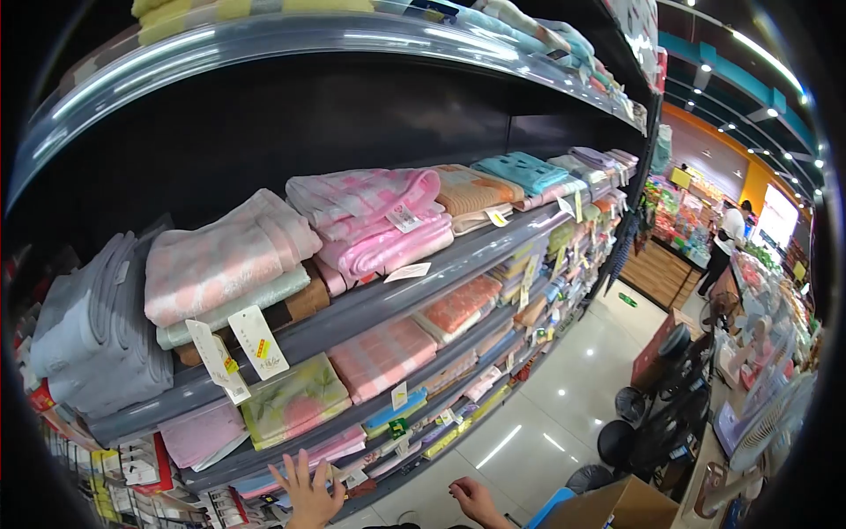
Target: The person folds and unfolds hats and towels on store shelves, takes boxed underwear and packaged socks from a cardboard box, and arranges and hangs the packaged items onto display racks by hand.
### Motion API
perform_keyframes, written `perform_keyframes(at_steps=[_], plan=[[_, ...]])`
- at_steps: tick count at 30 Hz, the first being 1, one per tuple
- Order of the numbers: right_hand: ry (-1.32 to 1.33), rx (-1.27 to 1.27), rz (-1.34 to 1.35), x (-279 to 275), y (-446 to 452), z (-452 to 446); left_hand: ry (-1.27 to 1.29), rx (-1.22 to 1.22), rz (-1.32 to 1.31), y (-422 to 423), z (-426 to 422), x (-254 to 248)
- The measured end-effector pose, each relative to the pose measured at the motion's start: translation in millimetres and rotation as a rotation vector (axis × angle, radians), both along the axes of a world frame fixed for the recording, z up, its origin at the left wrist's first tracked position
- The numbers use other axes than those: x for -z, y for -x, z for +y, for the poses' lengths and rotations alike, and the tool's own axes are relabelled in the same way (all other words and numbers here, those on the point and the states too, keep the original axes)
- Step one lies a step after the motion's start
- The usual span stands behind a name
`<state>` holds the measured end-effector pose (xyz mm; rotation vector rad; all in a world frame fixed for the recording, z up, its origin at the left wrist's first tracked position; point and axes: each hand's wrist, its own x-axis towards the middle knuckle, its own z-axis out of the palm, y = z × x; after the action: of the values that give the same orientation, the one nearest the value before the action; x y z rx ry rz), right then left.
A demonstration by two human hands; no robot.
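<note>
My left hand point(310, 495) is at the bottom, fingers spread, in front of the lower shelves of folded towels. Nothing is in it. Closest to it are a stack of pink and blue towels point(339, 443) and some small tags. My right hand point(478, 501) hangs over the floor with its fingers curled in and no object showing in them. Above, the middle shelf bears grey towels point(101, 326), a pink-and-white checked towel point(231, 256) with hanging paper tags point(258, 342), and pink towels point(374, 212). A green patterned towel point(295, 401) lies one shelf lower.
Clear plastic edging point(370, 40) runs along the top shelf. A tiled floor point(564, 388) stretches along the aisle. An open cardboard box point(630, 507), black bins point(621, 441) and fans point(771, 419) line the right side. Another person point(730, 231) stands far down the aisle.
</note>
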<state>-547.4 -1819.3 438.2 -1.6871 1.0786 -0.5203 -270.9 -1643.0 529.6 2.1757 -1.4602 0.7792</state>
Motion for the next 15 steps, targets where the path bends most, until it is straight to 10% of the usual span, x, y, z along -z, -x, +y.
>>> perform_keyframes(at_steps=[8,15], plan=[[0.074,-0.211,-0.083,16.7,1.3,-58.5,0.162,0.003,-0.163,21.4,-59.0,-58.3],[0.075,-0.35,-0.15,15.1,5.6,-122.4,0.39,0.04,-0.404,46.5,-137.2,-205.5]])
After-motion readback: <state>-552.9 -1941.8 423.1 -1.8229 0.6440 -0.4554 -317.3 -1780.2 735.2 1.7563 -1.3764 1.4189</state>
